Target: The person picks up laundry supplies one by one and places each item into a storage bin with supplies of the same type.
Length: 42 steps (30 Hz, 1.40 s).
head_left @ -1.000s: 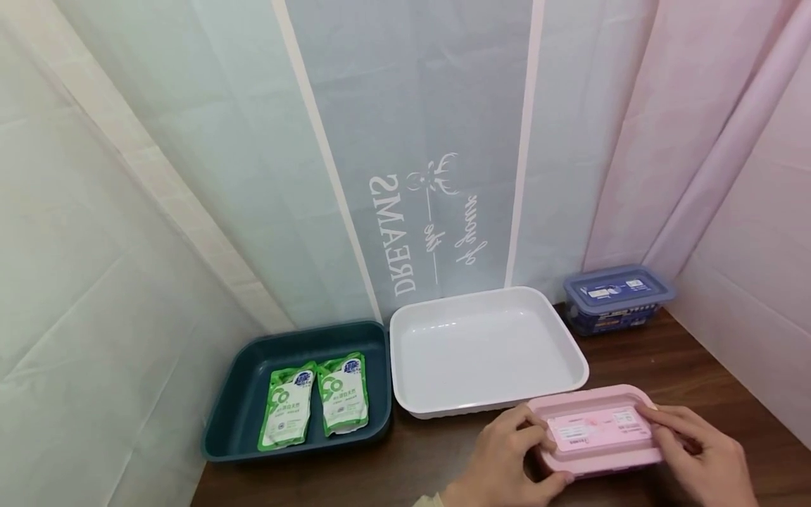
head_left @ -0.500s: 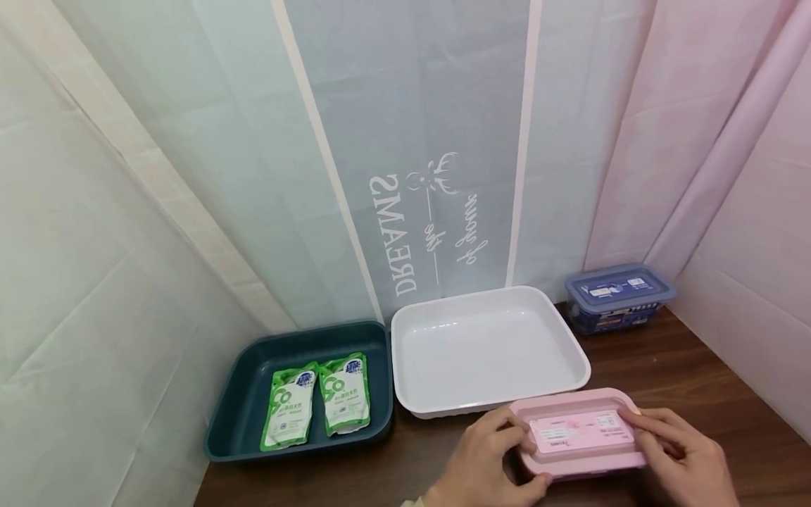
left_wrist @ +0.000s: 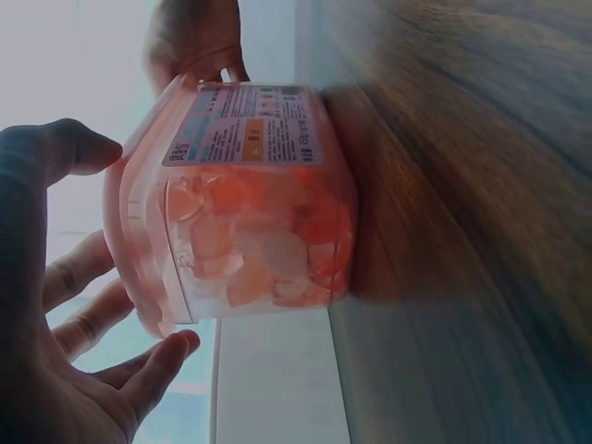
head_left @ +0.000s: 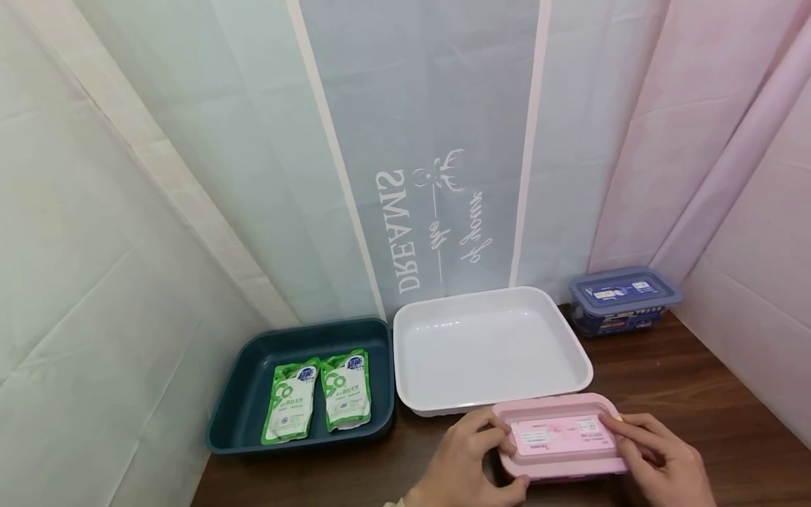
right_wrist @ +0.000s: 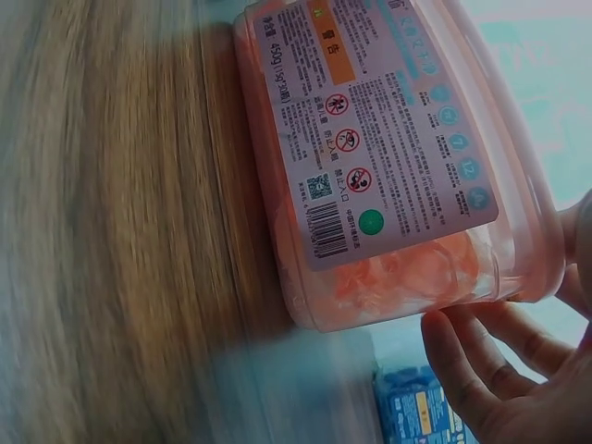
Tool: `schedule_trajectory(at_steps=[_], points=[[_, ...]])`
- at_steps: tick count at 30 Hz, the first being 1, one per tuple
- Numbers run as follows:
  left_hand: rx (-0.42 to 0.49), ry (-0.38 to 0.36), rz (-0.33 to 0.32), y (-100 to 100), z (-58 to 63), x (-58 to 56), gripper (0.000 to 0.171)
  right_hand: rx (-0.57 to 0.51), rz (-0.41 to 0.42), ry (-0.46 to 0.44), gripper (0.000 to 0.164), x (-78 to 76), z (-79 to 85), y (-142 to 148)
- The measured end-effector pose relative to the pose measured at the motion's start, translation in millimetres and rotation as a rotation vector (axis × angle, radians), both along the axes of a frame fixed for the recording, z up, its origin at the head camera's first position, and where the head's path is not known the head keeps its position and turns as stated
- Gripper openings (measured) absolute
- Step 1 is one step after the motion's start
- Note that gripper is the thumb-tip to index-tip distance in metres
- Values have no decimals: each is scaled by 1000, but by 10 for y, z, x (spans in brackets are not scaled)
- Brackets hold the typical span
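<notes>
Two hands on the pink tub (head_left: 560, 440)! The left hand (head_left: 465, 458), thumb and fingers part-curled, grips one end; the right hand (head_left: 662, 458), fingers bent, holds the other. It's just in front of the white tray (head_left: 491, 359), at the worktop (head_left: 728, 401), though I can't tell whether its base touches. Green-and-white pouches (head_left: 291, 403) lie in the teal tray (head_left: 243, 405).

The clear tub (left_wrist: 245, 129), labelled, its pink lid (head_left: 570, 466) on, stands upright on the worktop (head_left: 741, 429), with orange-pink and white pieces (left_wrist: 268, 245) inside.
</notes>
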State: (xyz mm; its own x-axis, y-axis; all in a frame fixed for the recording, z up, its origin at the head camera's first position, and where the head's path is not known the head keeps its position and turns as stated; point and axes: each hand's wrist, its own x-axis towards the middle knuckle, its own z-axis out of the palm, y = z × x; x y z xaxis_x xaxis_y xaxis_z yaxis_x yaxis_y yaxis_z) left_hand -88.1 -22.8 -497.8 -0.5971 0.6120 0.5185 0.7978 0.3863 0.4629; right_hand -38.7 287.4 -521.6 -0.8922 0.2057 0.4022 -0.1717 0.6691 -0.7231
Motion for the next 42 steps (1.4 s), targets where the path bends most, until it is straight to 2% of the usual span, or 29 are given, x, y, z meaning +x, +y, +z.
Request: schedule_trajectory(at_steps=[6,14,17,21,26,30,32,34,37,40,42], points=[[46,-37,8,-79,-48,21,22,10,17,25,34,39,14,-73],[136,63,76,-202,-52,17,21,34,33,35,39,19,84,-263],[134,39,117,-235,-18,21,24,27,55,74,41,6,121,-320],[112,-37,173,-257,31,41,25,-1,83,98,43,3,157,-375],[83,-40,239,-265,71,69,19,8,92,103,45,19,153,-440],[130,-87,281,-298,67,120,20,-6,113,90,45,37,145,-513],[184,-147,295,-323,64,149,27,-41,119,55,46,46,148,-547],[230,-252,313,-353,76,179,34,-91,114,9,47,49,155,-572],[270,-487,319,-401,124,204,39,-167,107,-74,47,33,169,-578],[288,-725,319,-454,172,201,43,-241,134,-148,44,-7,187,-551],[310,-840,306,-489,192,193,45,-274,158,-201,44,-35,199,-523]])
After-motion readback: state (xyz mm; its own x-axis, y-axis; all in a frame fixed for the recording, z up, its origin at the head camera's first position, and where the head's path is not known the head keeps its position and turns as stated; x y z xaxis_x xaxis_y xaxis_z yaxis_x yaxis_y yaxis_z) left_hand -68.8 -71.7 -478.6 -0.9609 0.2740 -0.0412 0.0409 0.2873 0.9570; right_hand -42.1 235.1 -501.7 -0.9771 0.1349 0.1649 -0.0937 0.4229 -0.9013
